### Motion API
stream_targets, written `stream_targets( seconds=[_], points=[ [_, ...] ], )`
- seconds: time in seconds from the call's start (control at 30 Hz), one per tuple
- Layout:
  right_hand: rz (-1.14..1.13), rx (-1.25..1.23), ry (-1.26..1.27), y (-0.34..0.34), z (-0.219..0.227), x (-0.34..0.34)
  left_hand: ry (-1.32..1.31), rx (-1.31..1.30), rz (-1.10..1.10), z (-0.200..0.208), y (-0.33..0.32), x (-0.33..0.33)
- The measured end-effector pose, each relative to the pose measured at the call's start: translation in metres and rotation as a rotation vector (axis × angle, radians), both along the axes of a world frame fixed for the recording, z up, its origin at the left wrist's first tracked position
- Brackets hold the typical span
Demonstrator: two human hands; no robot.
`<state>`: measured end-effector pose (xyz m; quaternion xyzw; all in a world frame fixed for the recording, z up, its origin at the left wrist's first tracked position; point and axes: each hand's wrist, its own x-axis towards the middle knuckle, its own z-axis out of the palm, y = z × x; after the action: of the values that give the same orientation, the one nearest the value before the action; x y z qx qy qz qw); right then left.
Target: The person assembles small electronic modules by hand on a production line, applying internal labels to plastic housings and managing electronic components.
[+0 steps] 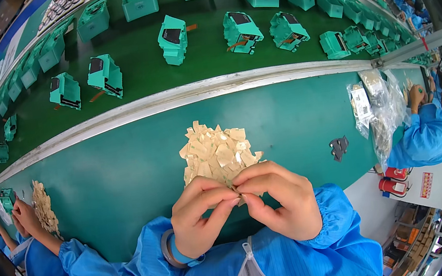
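Note:
My left hand [203,214] and my right hand [281,202] meet fingertip to fingertip over the near side of the table. Each thumb pinches against its forefinger. A tiny piece seems to sit between the fingertips, too small and covered to name. Just beyond them lies a loose heap of small beige paper-like pieces [217,152], some with pale shiny faces. A blue band and a light bracelet circle my left wrist.
Past a metal rail [172,97], a dark green belt carries several teal plastic housings [173,42]. Dark flat parts [339,148] and clear plastic bags [381,113] lie to the right. Co-workers in blue sit at both sides; the left one has another beige heap [44,209].

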<state>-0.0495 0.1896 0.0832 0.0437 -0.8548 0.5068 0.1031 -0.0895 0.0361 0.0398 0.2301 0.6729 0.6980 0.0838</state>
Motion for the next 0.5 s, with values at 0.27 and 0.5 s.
stream_targets(
  seconds=[0.27, 0.5],
  points=[
    [0.005, -0.124, -0.064, 0.002, -0.01, -0.003, -0.222, 0.147, -0.058, -0.009, 0.0, 0.001],
    [-0.185, -0.249, -0.182, 0.02, -0.034, -0.006, -0.772, 0.538, 0.087, -0.024, -0.002, 0.003]
  ],
)
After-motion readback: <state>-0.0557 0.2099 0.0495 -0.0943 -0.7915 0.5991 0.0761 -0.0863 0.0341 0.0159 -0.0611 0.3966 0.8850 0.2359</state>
